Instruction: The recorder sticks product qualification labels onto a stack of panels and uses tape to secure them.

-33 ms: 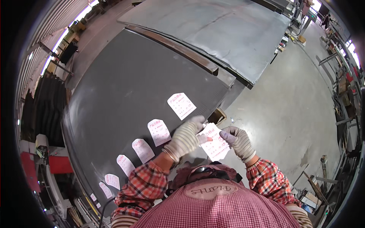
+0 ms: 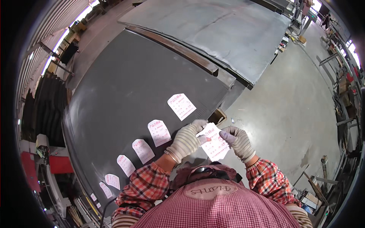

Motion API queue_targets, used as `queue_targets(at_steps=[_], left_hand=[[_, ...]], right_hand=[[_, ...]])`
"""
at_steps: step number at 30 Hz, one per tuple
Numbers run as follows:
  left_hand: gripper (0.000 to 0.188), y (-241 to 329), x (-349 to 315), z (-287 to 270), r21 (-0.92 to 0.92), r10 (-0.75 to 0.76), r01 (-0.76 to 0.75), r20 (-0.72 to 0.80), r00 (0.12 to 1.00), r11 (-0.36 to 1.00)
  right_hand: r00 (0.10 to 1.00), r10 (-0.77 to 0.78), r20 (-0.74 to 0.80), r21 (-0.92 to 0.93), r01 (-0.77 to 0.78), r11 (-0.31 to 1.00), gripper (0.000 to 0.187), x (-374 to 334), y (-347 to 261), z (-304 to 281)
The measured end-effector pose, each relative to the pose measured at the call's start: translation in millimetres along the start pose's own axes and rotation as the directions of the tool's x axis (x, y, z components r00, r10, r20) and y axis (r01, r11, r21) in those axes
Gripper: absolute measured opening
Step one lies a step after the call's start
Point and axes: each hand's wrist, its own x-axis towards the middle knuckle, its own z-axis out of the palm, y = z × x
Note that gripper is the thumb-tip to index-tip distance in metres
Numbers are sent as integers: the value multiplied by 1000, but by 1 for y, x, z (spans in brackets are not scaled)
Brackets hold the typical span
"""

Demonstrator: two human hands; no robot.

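Left hand (image 2: pixel 185 142) in striped glove shifted slightly rightward, gripping white, red-printed paper tags (image 2: pixel 215 148), right hand (image 2: pixel 239 141) in grey glove pinching their edge, matching white tags (image 2: pixel 158 133) spaced along flat dark-grey sheet (image 2: pixel 121 83).

Room spans the dark sheet (image 2: pixel 121 87); a brown beam (image 2: pixel 173 49) borders it.

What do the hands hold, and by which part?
A white paper tag, perhaps a stack: left hand at the left edge, right hand at the upper-right edge.
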Motion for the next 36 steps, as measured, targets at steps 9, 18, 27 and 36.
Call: queue_targets(at_steps=[9, 18, 27, 36], left_hand=[[32, -1, 21, 0, 299, -39, 64, -91, 995, 952], [28, -16, 153, -46, 300, 60, 142, -574, 816, 943], [48, 1, 109, -24, 528, 378, 35, -650, 659, 848], [36, -119, -137, 153, -814, -265, 257, 132, 955, 521]], right_hand=[[994, 69, 88, -162, -54, 985, 36, 4, -5, -9], [987, 94, 131, 51, -101, 994, 31, 0, 8, -22], [995, 43, -89, 339, -10, 941, 31, -26, 33, -29], [991, 106, -86, 125, -94, 988, 33, -90, 170, 55]])
